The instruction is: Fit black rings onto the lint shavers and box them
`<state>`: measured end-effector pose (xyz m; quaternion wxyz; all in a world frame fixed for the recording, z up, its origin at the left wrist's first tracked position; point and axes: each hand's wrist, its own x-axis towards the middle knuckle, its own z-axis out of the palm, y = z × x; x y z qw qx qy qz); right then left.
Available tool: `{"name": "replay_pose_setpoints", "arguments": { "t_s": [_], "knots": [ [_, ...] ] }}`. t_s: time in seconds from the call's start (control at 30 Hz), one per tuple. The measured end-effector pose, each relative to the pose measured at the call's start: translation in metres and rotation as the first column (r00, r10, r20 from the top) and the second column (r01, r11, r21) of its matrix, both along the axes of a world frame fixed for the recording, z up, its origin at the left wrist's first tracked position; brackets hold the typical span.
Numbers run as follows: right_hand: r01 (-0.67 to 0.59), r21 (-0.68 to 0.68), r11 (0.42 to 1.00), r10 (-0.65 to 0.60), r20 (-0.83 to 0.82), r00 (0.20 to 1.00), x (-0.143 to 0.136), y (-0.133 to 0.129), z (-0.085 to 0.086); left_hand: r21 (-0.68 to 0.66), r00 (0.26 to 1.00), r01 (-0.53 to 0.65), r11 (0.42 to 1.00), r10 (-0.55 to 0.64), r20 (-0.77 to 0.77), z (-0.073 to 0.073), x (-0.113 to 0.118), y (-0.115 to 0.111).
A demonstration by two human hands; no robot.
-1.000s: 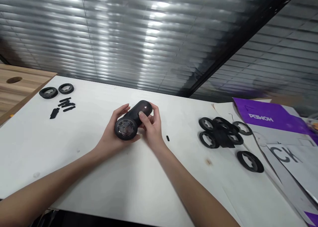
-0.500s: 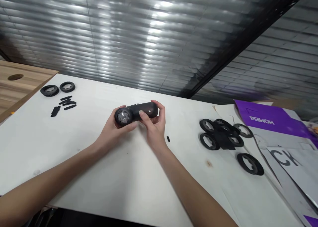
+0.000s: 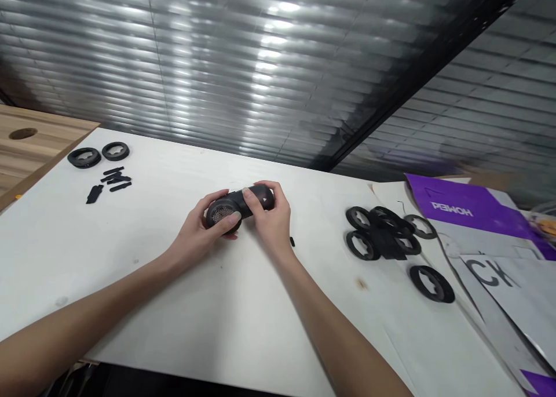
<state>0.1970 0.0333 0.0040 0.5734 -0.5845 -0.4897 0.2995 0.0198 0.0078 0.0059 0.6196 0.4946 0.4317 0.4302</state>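
A black cylindrical device with a round perforated metal grille is held over the middle of the white table. Around its grille end my left hand is closed, the thumb lying across the grille's edge. My right hand grips the other end, thumb on top beside a small white triangle mark. Just right of my right hand, a small black piece lies on the table.
Several black rings lie at the right, near a purple and white package and printed sheets. Two stacks of rings and several flat black pieces are at the far left. Blinds stand behind the white table.
The device has tilted, its grille end lower and slightly right. My left thumb has moved from below the device onto the grille's edge. My right thumb sits a little higher on the body.
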Motion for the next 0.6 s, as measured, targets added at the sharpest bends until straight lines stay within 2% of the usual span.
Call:
{"name": "replay_pose_setpoints", "arguments": {
  "t_s": [0.17,0.37,0.5,0.6],
  "knots": [
    [0.02,0.021,1.0,-0.02,-0.007,1.0,0.0027,0.0008,-0.003,-0.031,1.0,-0.014,0.999,0.013,-0.017,-0.0014,0.0009,0.0015],
    [0.002,0.023,1.0,0.002,-0.202,0.979,0.0055,0.0002,-0.0055,0.039,0.995,-0.065,0.997,0.068,-0.077,-0.0016,0.0023,0.0051],
    [-0.041,0.002,0.999,0.04,-0.268,0.962,0.0053,0.001,-0.0071,0.036,0.999,-0.048,0.998,0.049,-0.007,-0.0011,0.0033,0.0043],
    [-0.055,0.0,0.998,0.053,-0.28,0.958,0.0028,0.0013,-0.0056,0.103,0.997,-0.074,0.992,0.072,0.025,-0.0033,0.0022,0.0028]
  ]
}}
